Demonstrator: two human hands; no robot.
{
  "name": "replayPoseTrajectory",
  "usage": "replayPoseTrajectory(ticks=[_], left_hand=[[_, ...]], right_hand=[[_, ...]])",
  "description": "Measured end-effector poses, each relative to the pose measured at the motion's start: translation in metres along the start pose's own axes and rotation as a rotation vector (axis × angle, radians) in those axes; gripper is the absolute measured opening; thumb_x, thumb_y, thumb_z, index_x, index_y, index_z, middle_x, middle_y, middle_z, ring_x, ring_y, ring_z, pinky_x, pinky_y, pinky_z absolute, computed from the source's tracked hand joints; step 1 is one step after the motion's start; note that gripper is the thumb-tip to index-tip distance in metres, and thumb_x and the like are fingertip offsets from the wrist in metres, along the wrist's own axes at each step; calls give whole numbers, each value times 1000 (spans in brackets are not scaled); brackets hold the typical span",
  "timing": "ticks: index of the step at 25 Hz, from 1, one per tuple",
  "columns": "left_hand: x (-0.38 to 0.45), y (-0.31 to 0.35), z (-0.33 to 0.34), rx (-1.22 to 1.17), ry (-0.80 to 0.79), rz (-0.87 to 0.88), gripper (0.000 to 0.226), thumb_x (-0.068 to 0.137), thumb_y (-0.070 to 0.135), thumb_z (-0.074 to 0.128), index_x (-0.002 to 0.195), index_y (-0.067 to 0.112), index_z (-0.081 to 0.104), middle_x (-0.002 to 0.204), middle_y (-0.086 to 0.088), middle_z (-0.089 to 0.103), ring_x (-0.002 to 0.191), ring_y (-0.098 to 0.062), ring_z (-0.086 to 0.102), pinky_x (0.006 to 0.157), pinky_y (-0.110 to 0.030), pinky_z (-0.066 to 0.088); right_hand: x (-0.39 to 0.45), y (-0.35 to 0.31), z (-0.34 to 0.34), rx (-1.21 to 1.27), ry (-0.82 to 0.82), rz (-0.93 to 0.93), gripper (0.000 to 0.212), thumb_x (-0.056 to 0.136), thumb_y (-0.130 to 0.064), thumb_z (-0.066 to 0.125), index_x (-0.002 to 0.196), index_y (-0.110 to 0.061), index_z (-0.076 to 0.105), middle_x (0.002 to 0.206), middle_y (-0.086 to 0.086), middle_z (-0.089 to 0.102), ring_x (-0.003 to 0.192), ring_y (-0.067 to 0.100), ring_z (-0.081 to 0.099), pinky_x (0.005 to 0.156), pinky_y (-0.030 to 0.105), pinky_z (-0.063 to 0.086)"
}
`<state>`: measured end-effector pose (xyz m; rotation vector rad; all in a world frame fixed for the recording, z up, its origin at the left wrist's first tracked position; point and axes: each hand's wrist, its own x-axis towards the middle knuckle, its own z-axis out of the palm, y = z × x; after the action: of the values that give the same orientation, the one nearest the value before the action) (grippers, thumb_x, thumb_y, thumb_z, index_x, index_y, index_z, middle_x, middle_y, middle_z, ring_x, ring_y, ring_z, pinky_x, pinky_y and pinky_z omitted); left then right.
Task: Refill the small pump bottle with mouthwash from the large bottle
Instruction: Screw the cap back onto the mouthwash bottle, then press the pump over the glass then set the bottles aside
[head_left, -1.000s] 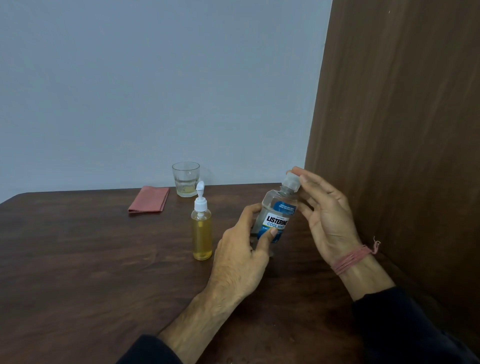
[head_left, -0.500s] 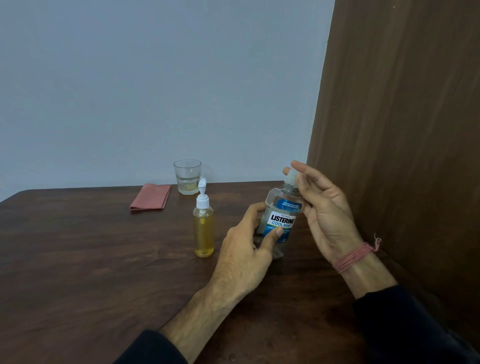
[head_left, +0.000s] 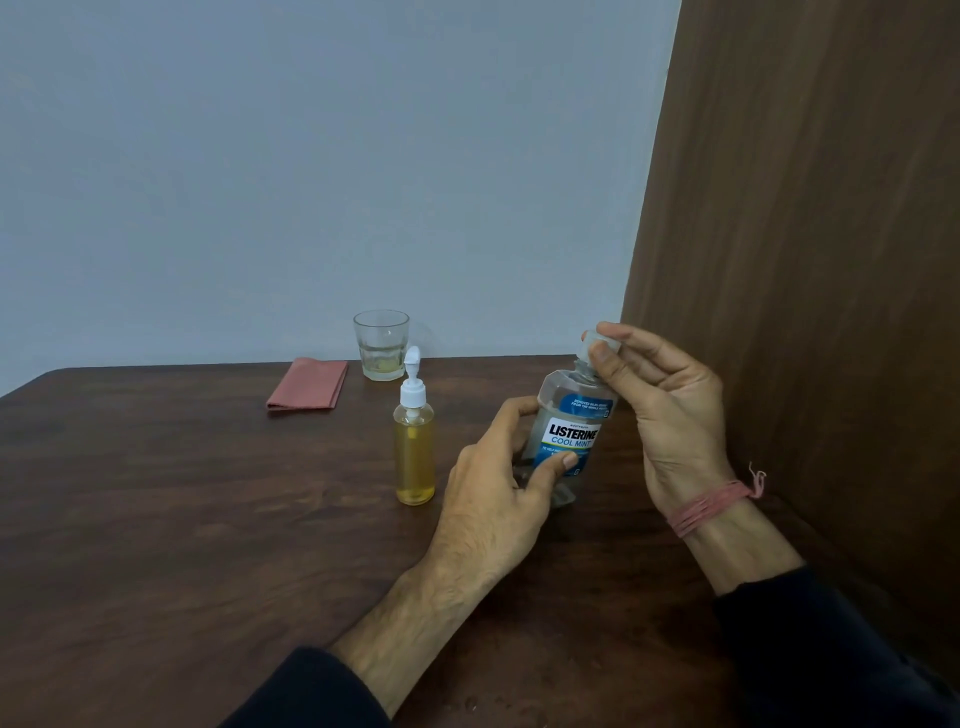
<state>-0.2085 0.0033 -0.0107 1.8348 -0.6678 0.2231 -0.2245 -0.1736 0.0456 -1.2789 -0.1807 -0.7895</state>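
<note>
On the dark wood worktop (head_left: 156, 519), cloth (head_left: 307, 383) and glass (head_left: 382, 345) back by the grey wall, pump bottle (head_left: 414, 452) upright, left hand (head_left: 498, 483) wrapping the tilted large bottle (head_left: 569, 436), right hand (head_left: 660, 405) pinching its cap (head_left: 600, 343) beside the wood panel — a jerk could slop mouthwash or topple the pump bottle.

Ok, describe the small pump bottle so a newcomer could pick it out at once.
On the dark wooden table, look just left of the two hands working the mouthwash bottle. The pump bottle stands upright there, alone: slim, clear, filled with yellow liquid, topped by a white pump.
</note>
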Motion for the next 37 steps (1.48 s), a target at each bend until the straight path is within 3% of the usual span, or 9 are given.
replayPoseTrajectory(ticks=[5, 9, 13, 21, 24, 27, 31, 34, 37], left_hand=[[2, -2, -4, 15, -3, -12, 54, 102, 40, 84, 148, 45, 56, 119, 31, 75, 118, 11, 73, 101, -21, 64], [3, -6, -4, 18, 10, -55, 55, 95, 44, 91, 143, 38, 64, 134, 14, 82, 125, -3, 77, 107, -38, 66], [4, -7, -6, 96, 68, -42, 52, 93, 46, 93, 139, 34, 71, 130, 13, 83, 119, -1, 78, 102, -35, 68], [-2, 5, -13, 418, 142, -34, 65, 94, 47, 92, 152, 32, 67, 140, 15, 80, 128, 1, 75, 112, -26, 61], [-17, 17, -30, 439, 159, -29, 30, 89, 60, 89, 110, 46, 73, 101, 30, 82, 90, 12, 78, 86, -30, 70], [-31, 19, -63, 498, 229, -41, 39, 77, 80, 76, 86, 43, 66, 83, 39, 73, 72, 11, 72, 65, -27, 64], [-39, 5, -110, 386, 346, -124, 68, 64, 95, 77, 89, 34, 59, 76, 11, 70, 72, -8, 66, 68, -37, 61], [-38, -7, -123, 302, 351, -208, 82, 55, 95, 85, 101, 36, 52, 99, 9, 67, 84, -12, 63, 78, -46, 61], [-33, -16, -121, 285, 281, -230, 88, 66, 76, 99, 134, 38, 58, 131, 18, 68, 114, -7, 70, 100, -44, 62]], right_hand=[[-2, 0, 2, -7, -20, -20, 36, 73, -28, 94, 107, -24, 86, 114, 5, 84, 112, 22, 80, 84, 24, 63], [-3, 6, 2, -163, -152, 71, 68, 71, -38, 97, 134, -33, 72, 122, 1, 81, 117, 15, 76, 89, 25, 62], [-10, 19, 2, -344, -264, 216, 94, 62, -36, 105, 143, -31, 58, 131, -4, 76, 119, 12, 75, 91, 32, 64], [-9, 32, -5, -481, -120, 216, 80, 75, -10, 96, 139, -27, 52, 125, -6, 71, 113, 10, 72, 104, 38, 59], [-5, 35, -11, -466, -52, 190, 80, 74, -7, 96, 139, -23, 51, 129, 0, 70, 116, 17, 71, 104, 45, 60], [-5, 37, -11, -448, -40, 192, 87, 72, -11, 100, 141, -23, 48, 133, 2, 68, 120, 21, 71, 99, 42, 63], [-7, 26, -5, -429, 39, 111, 104, 63, -34, 105, 144, -31, 39, 138, -4, 60, 118, 8, 67, 83, 16, 61], [-9, 15, 1, -429, 103, 25, 111, 64, -40, 104, 150, -30, 35, 145, 1, 56, 130, 11, 61, 102, 26, 54], [-16, 9, 6, -536, 198, -184, 96, 76, -40, 98, 149, -22, 40, 147, -3, 52, 135, 6, 53, 111, 27, 47]])
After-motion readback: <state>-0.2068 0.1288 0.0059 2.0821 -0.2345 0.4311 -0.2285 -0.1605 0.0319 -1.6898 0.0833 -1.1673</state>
